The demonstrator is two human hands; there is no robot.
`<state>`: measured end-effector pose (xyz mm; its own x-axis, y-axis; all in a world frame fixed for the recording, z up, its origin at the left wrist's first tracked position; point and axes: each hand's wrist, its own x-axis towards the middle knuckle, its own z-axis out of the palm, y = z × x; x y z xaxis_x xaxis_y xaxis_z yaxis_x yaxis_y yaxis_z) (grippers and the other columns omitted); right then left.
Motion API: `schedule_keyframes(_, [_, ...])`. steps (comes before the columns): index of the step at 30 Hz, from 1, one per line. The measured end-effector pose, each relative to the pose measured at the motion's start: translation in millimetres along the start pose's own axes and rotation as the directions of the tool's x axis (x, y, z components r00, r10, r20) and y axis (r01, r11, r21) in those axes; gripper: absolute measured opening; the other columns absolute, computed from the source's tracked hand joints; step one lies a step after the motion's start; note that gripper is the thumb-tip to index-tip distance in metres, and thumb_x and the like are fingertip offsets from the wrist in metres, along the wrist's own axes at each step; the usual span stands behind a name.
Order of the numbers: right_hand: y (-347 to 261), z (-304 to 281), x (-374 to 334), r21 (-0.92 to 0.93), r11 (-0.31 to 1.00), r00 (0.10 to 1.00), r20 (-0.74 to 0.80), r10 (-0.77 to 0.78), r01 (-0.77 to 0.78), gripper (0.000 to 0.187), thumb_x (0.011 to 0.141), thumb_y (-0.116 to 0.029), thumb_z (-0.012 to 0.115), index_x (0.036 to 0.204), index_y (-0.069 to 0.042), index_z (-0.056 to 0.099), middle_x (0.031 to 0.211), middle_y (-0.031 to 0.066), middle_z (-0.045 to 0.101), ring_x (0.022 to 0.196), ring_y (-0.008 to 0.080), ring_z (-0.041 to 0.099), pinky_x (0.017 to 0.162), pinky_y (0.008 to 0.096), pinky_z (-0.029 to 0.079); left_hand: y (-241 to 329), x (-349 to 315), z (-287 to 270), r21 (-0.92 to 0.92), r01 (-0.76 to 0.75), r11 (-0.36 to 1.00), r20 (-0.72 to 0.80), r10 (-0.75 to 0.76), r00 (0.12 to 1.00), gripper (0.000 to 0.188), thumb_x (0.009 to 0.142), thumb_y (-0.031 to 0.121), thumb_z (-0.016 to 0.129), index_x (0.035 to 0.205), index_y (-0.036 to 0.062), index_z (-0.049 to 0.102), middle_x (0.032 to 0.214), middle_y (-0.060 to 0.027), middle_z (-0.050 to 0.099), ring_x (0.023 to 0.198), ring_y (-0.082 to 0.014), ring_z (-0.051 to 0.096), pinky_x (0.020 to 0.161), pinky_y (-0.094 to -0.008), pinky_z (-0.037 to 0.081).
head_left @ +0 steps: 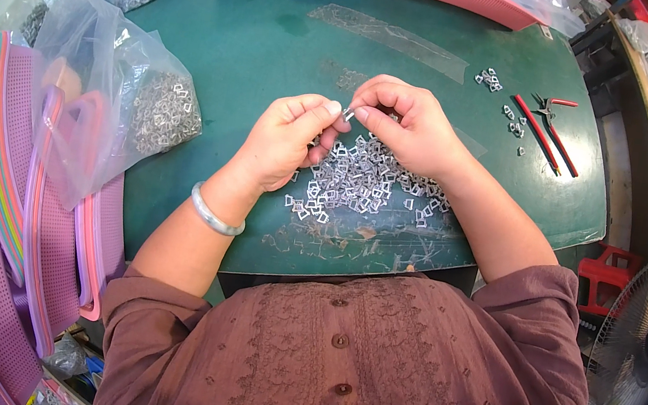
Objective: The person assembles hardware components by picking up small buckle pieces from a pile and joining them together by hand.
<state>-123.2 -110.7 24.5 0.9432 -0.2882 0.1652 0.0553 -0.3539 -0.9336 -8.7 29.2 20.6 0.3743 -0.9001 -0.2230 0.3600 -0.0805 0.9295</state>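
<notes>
- Clip (348,114), single by the look of it: small, metallic, open-framed; near the middle of the frame, raised between both hands above the table (297,48).
- Handling, as I judge it from where I stand: very light, stiff, hardly fragile; smooth metal might slip from the fingertips. Best taken by its opposite sides, between thumb and forefinger.
- Left hand (288,134), centre: fingers curled, thumb and forefinger brought together at the clip's left side; bangle (215,211) on the forearm.
- Right hand (415,128), right of centre: thumb and bent forefinger pinching the clip; the other fingers folded, partly hidden.
- Pile (353,177), centre, just below the hands: many loose, similar pieces.
- Bag (170,112), left of the frame: clear, filled with more.
- Pliers (563,153), upper right: red-handled, lying apart from both hands.
</notes>
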Motion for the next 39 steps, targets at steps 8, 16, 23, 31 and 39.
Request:
schedule_keyframes(8, [-2.5, 0.5, -0.1, -0.144, 0.973, 0.983, -0.019, -0.185, 0.18, 0.005, 0.076, -0.002, 0.055, 0.081, 0.0, 0.057, 0.084, 0.006, 0.055, 0.076, 0.0131, 0.053, 0.067, 0.024, 0.042, -3.1, 1.2, -2.3, -0.08, 0.057, 0.995, 0.018, -0.055, 0.998, 0.013, 0.082, 0.015, 0.054, 0.079, 0.0033, 0.056, 0.059, 0.0011, 0.048, 0.045, -0.0041, 0.041, 0.037, -0.0148, 0.026])
schedule_keyframes(16, [-2.1, 2.1, -0.1, -0.127, 0.981, 0.988, -0.036, -0.151, 0.145, 0.007, 0.076, -0.001, 0.055, 0.082, 0.0, 0.057, 0.084, 0.0059, 0.056, 0.077, 0.0131, 0.053, 0.067, 0.0242, 0.042, -3.0, 1.6, -2.0, -0.116, -0.002, 0.993, -0.042, -0.002, 0.999, 0.007, 0.079, 0.01, 0.057, 0.082, 0.0033, 0.055, 0.061, 0.0014, 0.049, 0.046, -0.0035, 0.042, 0.038, -0.0138, 0.027])
schedule_keyframes(23, [1.3, 1.2, 0.3, -0.162, 0.983, 0.994, -0.044, -0.1, 0.091, 0.008, 0.076, -0.001, 0.055, 0.083, 0.0, 0.058, 0.085, 0.0064, 0.056, 0.078, 0.0153, 0.053, 0.069, 0.0257, 0.042, -1.0, 3.2, -3.3, -0.135, 0.018, 0.991, -0.074, -0.028, 0.997, 0.002, 0.079, 0.006, 0.053, 0.081, 0.0041, 0.053, 0.063, 0.0, 0.049, 0.048, -0.0041, 0.042, 0.037, -0.0138, 0.027])
schedule_keyframes(31, [6.0, 8.2, -1.9, -0.551, 0.736, 0.92, 0.22, -0.326, 0.392, 0.01, 0.069, -0.009, 0.058, 0.078, -0.009, 0.062, 0.086, 0.0039, 0.053, 0.087, 0.023, 0.046, 0.075, 0.0351, 0.037, -1.3, 9.8, -22.6, -0.583, 0.063, 0.81, 0.132, 0.018, 0.991, 0.008, 0.075, 0.01, 0.044, 0.073, 0.0032, 0.049, 0.077, -0.0127, 0.051, 0.058, -0.0151, 0.048, 0.039, -0.0189, 0.032])
schedule_keyframes(39, [3.1, 9.2, -4.1, -0.566, 0.718, 0.914, 0.282, -0.291, 0.404, 0.008, 0.069, -0.011, 0.058, 0.077, -0.011, 0.062, 0.088, 0.0029, 0.052, 0.09, 0.0223, 0.044, 0.077, 0.0355, 0.034, -1.8, 9.2, -22.9, -0.552, 0.055, 0.832, 0.081, -0.012, 0.997, 0.014, 0.08, 0.014, 0.045, 0.079, 0.0012, 0.051, 0.077, -0.0109, 0.049, 0.058, -0.0138, 0.046, 0.04, -0.0179, 0.034])
